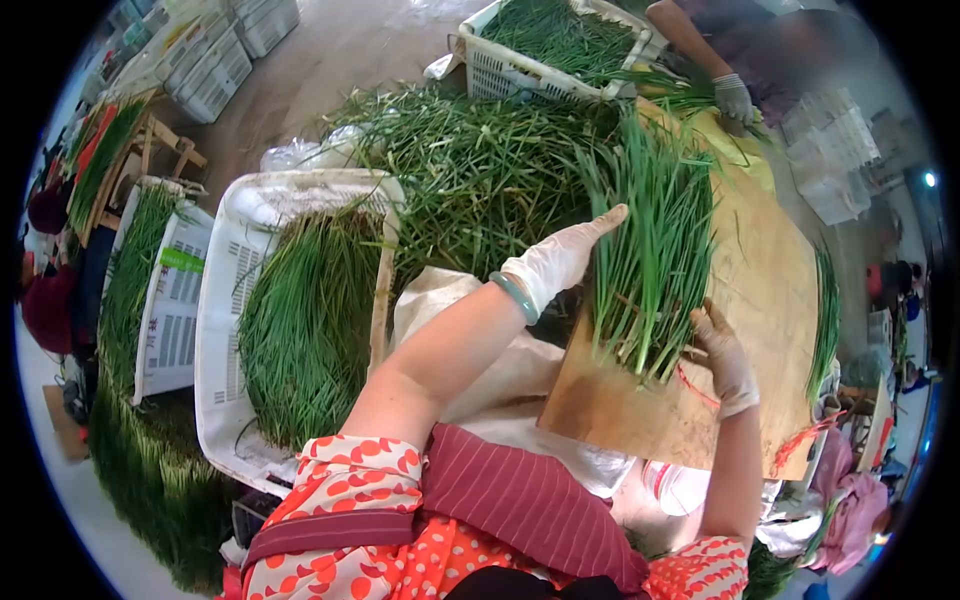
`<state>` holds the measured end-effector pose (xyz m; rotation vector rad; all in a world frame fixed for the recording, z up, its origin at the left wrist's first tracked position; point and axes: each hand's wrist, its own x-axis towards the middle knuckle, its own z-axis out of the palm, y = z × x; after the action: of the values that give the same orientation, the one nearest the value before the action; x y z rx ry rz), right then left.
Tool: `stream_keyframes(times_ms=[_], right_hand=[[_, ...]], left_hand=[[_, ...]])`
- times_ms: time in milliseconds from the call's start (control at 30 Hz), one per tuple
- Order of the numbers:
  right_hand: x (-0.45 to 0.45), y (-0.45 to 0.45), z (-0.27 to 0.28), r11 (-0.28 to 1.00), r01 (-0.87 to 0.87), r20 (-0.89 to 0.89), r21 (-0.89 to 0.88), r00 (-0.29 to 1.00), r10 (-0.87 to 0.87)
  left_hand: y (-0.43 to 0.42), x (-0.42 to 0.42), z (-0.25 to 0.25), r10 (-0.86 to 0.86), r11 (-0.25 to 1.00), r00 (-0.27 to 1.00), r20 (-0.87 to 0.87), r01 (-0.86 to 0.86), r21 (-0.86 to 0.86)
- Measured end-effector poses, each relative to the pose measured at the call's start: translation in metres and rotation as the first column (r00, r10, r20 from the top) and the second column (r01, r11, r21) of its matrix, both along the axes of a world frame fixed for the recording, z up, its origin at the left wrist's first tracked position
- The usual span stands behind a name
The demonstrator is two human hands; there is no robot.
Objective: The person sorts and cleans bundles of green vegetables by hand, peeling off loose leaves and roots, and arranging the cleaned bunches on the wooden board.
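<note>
A thick bunch of green chives [650, 240] lies across the wooden board [770, 270], its pale cut ends toward me. My left hand [560, 262], in a thin white glove with a green bangle at the wrist, grips the bunch's left side; the thumb lies over the leaves and the other fingers are mostly hidden. At the lower right of the bunch is my right hand [728, 362], also gloved, its fingers stretched along the stem ends. Beneath it, a thin red tie [697, 388] rests on the board.
Loose chives [480, 180] are heaped left of the board. A white crate [222, 330] of chives stands at left, another crate [490, 72] at the back. Across the board, a co-worker's gloved hand [734, 98] touches chives. More red ties [805, 440] lie at the right edge.
</note>
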<state>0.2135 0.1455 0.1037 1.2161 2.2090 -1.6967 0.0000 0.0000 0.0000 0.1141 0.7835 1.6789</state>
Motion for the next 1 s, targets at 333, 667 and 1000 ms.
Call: stream_keyframes(times_ms=[333,667,1000], right_hand=[[-0.127,-0.002,-0.018,0.985,-0.152,-0.056,-0.076,0.987,0.148],[-0.131,-0.042,0.033,0.938,-0.203,-0.739,0.280,0.578,0.346],[-0.062,-0.018,0.105,0.961,-0.001,-0.872,0.278,0.420,0.253]], left_hand=[[0.037,-0.012,0.001,0.128,0.990,0.991,0.033,-0.126,-0.062],[-0.018,0.023,0.150,0.486,0.873,0.705,-0.516,-0.424,0.242],[0.023,0.061,0.225,0.561,0.806,0.500,-0.659,-0.149,0.573]])
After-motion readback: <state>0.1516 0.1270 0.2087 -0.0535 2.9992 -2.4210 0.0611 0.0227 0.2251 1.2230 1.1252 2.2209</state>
